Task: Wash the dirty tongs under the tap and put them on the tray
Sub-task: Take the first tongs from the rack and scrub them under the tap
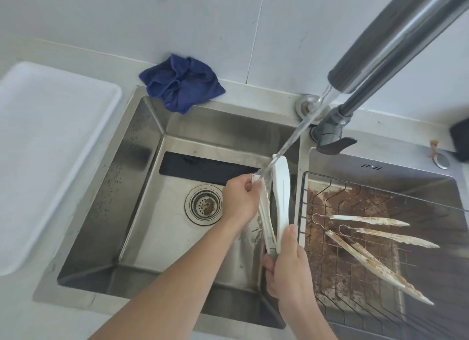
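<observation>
Head view over a steel double sink (142, 147): the right hand (289, 271) grips the hinge end of white plastic tongs (282, 195) while the left hand (239, 197) pinches one arm's tip, spreading them under the tap's stream (291, 139), probably to rinse the inner faces; the white tray (50, 149) waits left.

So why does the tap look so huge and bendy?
Head view: the wide-angle lens stretches the tap near the corner, and the tray edge curves too; the centre, with the tongs under the water, stays sharp; lighting is soft, without harsh glare.
</observation>
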